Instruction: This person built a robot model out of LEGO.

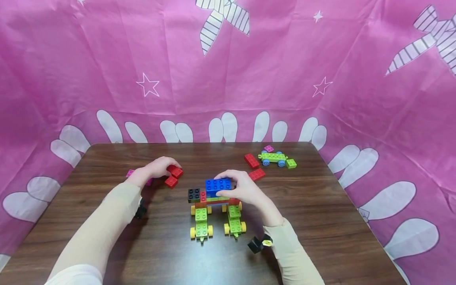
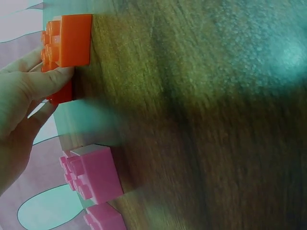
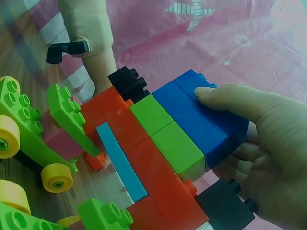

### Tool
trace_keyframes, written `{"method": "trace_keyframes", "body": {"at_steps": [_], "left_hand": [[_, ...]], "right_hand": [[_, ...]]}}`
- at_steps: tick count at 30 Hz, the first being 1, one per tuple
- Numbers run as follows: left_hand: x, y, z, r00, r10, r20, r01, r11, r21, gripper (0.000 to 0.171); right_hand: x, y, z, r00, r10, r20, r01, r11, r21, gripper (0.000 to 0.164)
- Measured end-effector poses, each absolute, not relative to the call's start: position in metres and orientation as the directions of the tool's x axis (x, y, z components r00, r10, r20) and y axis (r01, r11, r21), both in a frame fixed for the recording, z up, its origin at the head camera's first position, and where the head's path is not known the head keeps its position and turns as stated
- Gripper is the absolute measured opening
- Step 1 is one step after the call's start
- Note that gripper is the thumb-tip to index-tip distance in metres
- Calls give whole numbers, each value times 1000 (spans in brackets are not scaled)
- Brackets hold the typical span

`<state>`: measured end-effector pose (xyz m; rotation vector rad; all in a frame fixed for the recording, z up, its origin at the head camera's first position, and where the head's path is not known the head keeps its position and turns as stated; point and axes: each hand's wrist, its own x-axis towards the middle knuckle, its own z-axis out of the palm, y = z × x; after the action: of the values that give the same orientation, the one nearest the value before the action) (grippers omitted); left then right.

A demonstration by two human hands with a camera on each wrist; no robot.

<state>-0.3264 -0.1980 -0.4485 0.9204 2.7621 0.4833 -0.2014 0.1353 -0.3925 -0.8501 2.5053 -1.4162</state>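
My left hand [image 1: 158,168] pinches a red brick [image 2: 61,91] between thumb and fingers, low at the tabletop. A second red brick [image 1: 171,181] sits right beside it, nearer to me. My right hand [image 1: 242,186] grips blue bricks [image 1: 218,185], thumb on the near side and fingers behind. They sit on two lime bricks [image 3: 177,148] atop a build with red bricks [image 3: 158,177] and a thin blue strip [image 3: 121,163]. Black bricks [image 1: 194,194] are at its ends. Below it stand lime wheeled bases [image 1: 201,228] with yellow wheels [image 1: 244,226].
Pink bricks [image 2: 98,172] lie left, partly behind the left wrist. At the back right are red bricks [image 1: 251,160], a lime car base [image 1: 273,157] with blue wheels, a small lime brick [image 1: 291,163] and a pink brick [image 1: 268,148]. Pink cloth [image 1: 228,79] hangs behind the table [image 1: 167,253].
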Motion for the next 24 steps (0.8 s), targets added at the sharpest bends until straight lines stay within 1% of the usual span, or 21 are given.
{"method": "trace_keyframes", "body": {"at_steps": [5,10,15,20,24], "left_hand": [[-327,-199,-446,-826,563,-35,513,776,366,35],[-327,-197,-439,-867,497,22,474,812,342,37],[-321,-190,-427,-896,443,37,424,825,373,44],[-310,-181,-415,-899,436,51,416,810,414,46],[-299,-174,-407,-890,446,95,442,792,422,46]], "right_hand": [[-202,135,-391,-828,-540,148,-405,396,-824,40],[-202,135,-391,-831,-539,136,-392,394,-832,41],[-202,136,-392,-832,-538,138,-391,391,-833,44],[-202,137,-392,-820,-549,162,-418,382,-824,44],[-203,138,-392,-806,-562,184,-450,381,-808,45]]}}
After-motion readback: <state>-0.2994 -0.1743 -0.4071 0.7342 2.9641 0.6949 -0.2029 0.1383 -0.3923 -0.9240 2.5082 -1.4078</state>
